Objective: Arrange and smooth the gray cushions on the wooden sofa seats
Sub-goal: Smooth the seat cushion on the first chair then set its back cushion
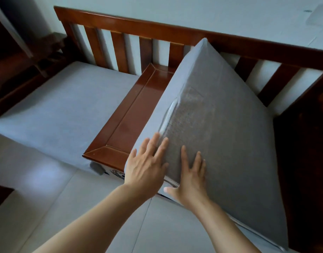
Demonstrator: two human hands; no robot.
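Cushion [221, 125] tilted on the right seat, long axis running near to far, left edge raised; both hands, left hand [146, 167] and right hand [191, 179], press spread-fingered on its near-left corner.

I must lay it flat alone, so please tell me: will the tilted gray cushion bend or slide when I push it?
The tilted cushion keeps straight edges while raised, so it is probably firm foam, not floppy. Both the left hand and right hand press it with flat fingers, suggesting modest weight. The polished wooden divider looks smooth, so it may slide there.
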